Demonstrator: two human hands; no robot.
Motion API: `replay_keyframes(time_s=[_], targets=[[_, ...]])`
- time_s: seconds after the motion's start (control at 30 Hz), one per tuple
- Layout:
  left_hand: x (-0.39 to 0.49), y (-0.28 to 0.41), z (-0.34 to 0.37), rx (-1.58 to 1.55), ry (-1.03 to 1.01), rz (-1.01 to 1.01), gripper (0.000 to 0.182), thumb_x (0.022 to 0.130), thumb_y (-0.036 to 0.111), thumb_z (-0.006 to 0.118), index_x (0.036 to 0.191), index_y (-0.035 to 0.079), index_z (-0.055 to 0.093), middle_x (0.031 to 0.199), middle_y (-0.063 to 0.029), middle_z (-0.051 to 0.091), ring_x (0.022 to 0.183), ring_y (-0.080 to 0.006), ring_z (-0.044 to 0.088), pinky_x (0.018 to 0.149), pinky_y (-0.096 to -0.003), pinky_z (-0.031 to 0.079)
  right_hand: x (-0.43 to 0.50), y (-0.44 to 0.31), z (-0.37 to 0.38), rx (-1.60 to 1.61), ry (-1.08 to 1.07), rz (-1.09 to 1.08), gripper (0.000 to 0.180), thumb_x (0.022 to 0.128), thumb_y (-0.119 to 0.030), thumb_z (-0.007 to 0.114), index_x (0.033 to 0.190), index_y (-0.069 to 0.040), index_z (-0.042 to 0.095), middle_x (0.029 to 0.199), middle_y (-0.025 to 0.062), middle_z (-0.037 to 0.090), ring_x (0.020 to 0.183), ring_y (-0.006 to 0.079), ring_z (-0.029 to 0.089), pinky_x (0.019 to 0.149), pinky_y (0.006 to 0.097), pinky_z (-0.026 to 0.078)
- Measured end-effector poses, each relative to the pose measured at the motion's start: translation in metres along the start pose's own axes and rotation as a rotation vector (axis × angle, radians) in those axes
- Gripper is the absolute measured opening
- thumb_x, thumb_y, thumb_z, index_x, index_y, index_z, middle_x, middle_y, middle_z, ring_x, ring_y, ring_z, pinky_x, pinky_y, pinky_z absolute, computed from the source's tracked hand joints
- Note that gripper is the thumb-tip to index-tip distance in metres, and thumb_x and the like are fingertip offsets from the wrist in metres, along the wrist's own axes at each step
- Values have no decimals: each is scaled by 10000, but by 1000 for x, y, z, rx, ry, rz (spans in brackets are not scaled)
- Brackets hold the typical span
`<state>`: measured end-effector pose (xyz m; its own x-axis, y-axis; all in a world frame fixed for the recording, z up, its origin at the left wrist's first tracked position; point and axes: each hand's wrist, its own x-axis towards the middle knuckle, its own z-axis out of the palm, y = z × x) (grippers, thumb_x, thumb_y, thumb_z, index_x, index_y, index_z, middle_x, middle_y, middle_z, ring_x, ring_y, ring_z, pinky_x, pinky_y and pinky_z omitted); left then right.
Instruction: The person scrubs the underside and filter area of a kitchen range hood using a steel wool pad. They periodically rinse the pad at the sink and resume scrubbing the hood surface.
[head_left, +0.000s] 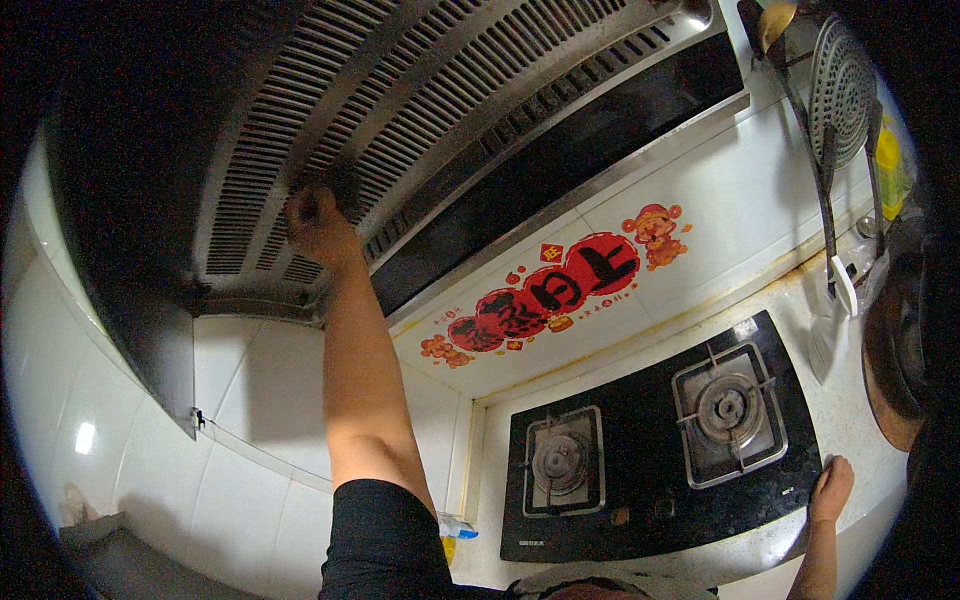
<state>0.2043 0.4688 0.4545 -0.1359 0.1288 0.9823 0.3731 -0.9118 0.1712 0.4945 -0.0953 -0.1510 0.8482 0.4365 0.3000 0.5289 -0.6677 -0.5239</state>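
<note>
My left hand is raised to the slotted metal grille on the underside of the range hood. Its fingers are bent against the slots, and a dark patch beside them could be shadow or something held. Low on the right, my right hand rests at the front right corner of a black glass two-burner gas hob. The fingers are together, and their undersides are hidden. Neither burner, the left one nor the right one, shows a flame.
A black hood panel hangs above a red wall sticker bearing writing. Ladles and a perforated skimmer hang at right, above a white spatula and a dark pan. The hood's dark side panel borders white wall tiles.
</note>
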Motion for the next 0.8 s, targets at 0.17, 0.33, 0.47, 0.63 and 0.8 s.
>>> replay_keyframes(time_s=[0.17,0.33,0.47,0.63,0.8], targets=[[-35,6,5,370,-176,216,165,788,164,713,859,23,666,806,-91,673,724,-235,630,694,-372,488,0,4,-2,39,-42,14,148,806,-51,485,940,3,517,877,189,531,850,388,501,784,468,398],[-60,1,8,358,-299,131,151,798,180,712,845,45,664,804,-83,674,722,-234,635,684,-362,485,1,0,-1,26,53,-28,122,807,-64,489,916,-10,504,860,188,518,839,384,496,774,465,394],[-31,5,5,441,-179,164,153,806,184,709,824,42,656,791,-87,670,702,-240,626,662,-372,483,4,-2,-4,39,2,-25,135,811,-71,483,931,-14,509,866,187,523,845,384,497,779,461,394],[-32,16,8,312,-202,167,124,792,161,719,815,53,661,755,-83,656,671,-226,612,641,-382,490,1,-4,-5,25,13,-11,143,812,-72,471,939,-18,509,866,185,524,846,387,495,781,465,391],[-57,-1,10,238,-302,106,119,796,152,715,849,55,668,788,-84,672,699,-205,627,658,-379,495,2,-4,-6,39,-56,6,169,804,-64,475,961,-15,511,884,185,528,868,390,497,800,469,391]])
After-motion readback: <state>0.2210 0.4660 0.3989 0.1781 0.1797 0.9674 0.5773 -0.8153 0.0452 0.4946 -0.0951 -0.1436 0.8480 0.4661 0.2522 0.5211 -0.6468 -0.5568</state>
